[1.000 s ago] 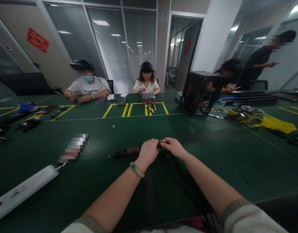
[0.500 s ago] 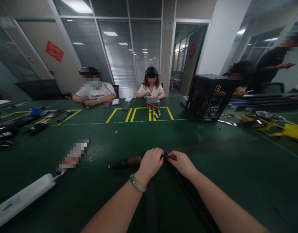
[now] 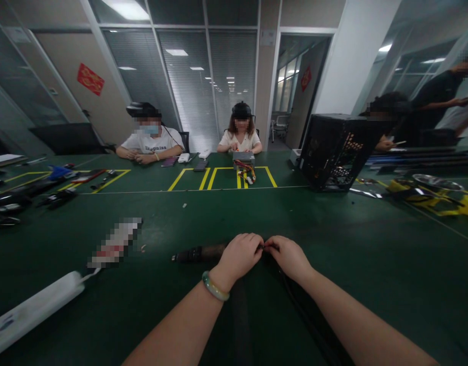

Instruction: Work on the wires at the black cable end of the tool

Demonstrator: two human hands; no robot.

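Observation:
My left hand (image 3: 239, 256) and my right hand (image 3: 289, 256) meet low in the middle of the view, their fingertips pinching a small dark cable connector (image 3: 264, 247). Most of the connector is hidden by my fingers. A black cable (image 3: 306, 310) runs from it toward me across the dark green table (image 3: 333, 234). Just beyond my left hand lies a black cylindrical tool with a brown section (image 3: 199, 253), its end passing behind that hand. A pale green bangle (image 3: 214, 286) circles my left wrist.
A white power strip (image 3: 33, 315) and a pixelated object (image 3: 115, 243) lie to the left. A black mesh computer case (image 3: 335, 152) stands far right, near yellow items. Two seated people face me across the table, with a wired power supply (image 3: 243, 158) between yellow tape lines.
The view has tilted and turned, so the far objects sit further right and my sleeves have left the frame. My hands stay together on the connector, slightly closer to the middle.

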